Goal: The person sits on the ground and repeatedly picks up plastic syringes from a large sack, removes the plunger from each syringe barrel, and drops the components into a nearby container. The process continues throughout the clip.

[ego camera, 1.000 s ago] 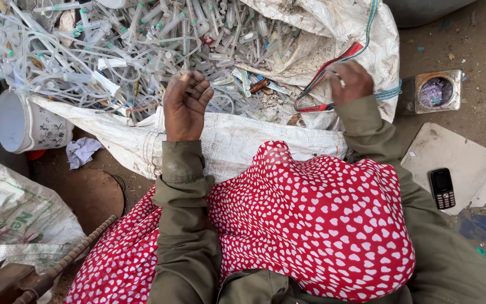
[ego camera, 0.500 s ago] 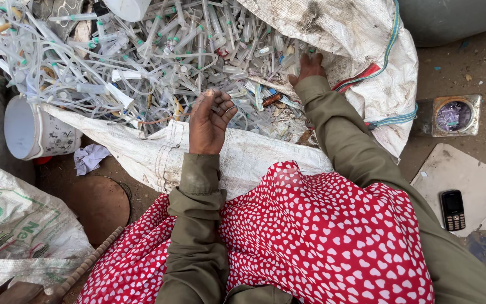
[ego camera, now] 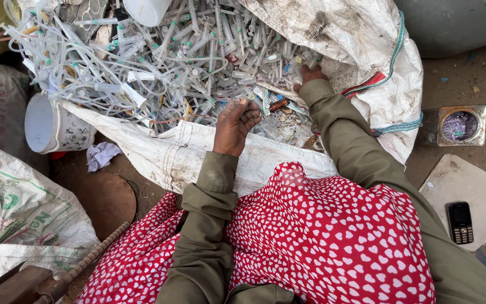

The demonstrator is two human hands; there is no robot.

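At the right edge of the open white sack (ego camera: 367,50), your right hand (ego camera: 309,75) now sits deep in the pile of used syringes and tubing (ego camera: 187,62); a second ago it was out on the sack's red-striped rim, gripping the cloth. Its fingers are buried among the plastic barrels, so you cannot tell from this view whether they have closed on anything.

Your left hand (ego camera: 234,126) has shifted rightward along the near edge of the sack (roughly from left of centre to centre) and hovers just above the folded rim, fingers curled loosely inward, palm partly up. Nothing clearly shows in it; the curl hides the palm, so a small piece there cannot be ruled out.

Reading of the change: the rim is released, and both hands have turned to the pile itself. Judged from posture alone, the right is picking or raking through the syringes while the left waits near.

Pile position: heaped across the far and middle part of the sack, spilling toward its left edge, where a white plastic bucket (ego camera: 52,126) lies tipped on the ground beside it. A dark mobile phone (ego camera: 460,223) rests on a pale board (ego camera: 468,191) at your right, well apart from the hands.
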